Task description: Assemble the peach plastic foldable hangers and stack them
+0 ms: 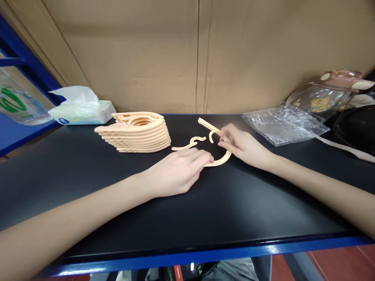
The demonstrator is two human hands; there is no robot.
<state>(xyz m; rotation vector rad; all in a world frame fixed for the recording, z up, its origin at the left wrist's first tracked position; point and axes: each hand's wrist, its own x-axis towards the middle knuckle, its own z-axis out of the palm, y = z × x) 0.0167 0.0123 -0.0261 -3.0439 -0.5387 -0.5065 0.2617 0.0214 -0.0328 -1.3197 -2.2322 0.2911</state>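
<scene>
a hold from two sides

the right hand point(246, 146) pinches a cream plastic hanger point(218, 162) between thumb and fingers at its straight bar point(208, 126), probably to control its angle. the left hand point(178, 171) covers the left end of the hanger's curve, likely to steady it; its fingers lie close together, though i cannot tell whether they pinch. a wavy cream piece point(183, 147) shows just beyond that hand; any join is hidden. all this is mid-table, right of a hanger stack point(143, 134), nested presumably to save room on the black table point(205, 218).
</scene>
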